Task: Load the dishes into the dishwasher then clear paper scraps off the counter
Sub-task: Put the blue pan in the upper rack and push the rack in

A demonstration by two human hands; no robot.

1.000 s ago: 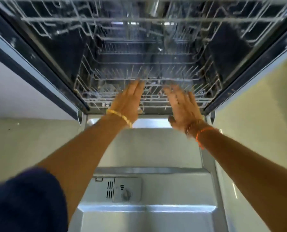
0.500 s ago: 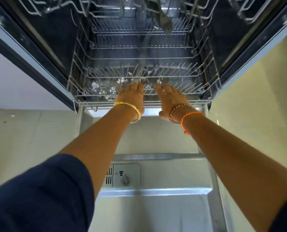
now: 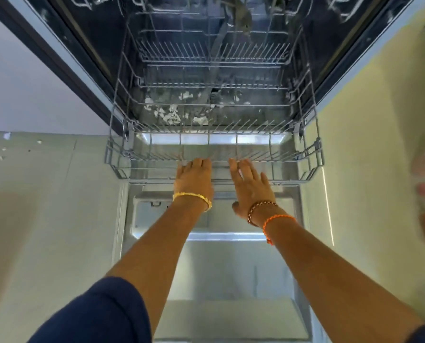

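My left hand and right hand lie flat, fingers straight, on the empty lower rack; uneven pulling could jam it

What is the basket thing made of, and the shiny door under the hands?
The lower rack looks like metal wire with a smooth grey coating: thin rods, evenly grey, no bare shine. The open door looks like stainless steel: pale, silvery, with bright reflections along its pressed ridges. The look alone cannot confirm either.
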